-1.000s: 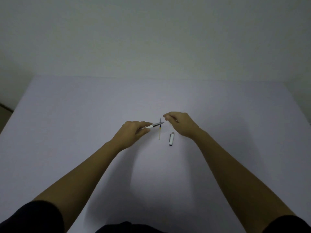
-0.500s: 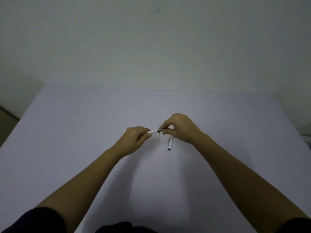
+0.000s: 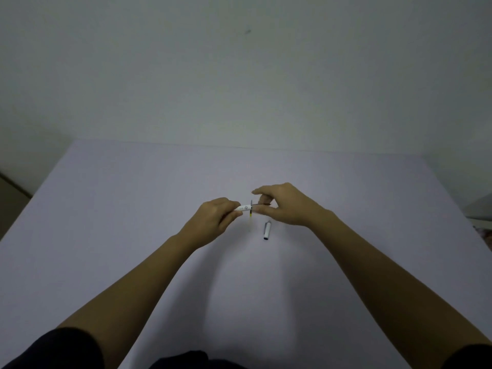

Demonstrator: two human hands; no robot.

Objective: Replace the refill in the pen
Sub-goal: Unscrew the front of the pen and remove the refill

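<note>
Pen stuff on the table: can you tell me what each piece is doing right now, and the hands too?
Pen barrel: white, held off the table in the left hand, lying roughly level.
Pen tip section: dark, pinched by the right hand at the barrel's end.
Pen cap: off the pen, lying loose on the table.
Refill: thin, lying on the table, partly hidden behind the pen.
Left hand: grip closed on the barrel.
Right hand: grip closed on the tip section.

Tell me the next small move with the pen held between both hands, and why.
Probably draw the right hand rightward, away from the white barrel held in the left hand: its fingertips pinch the dark front section at the barrel's mouth. A spare refill and the cap lie on the table.
</note>
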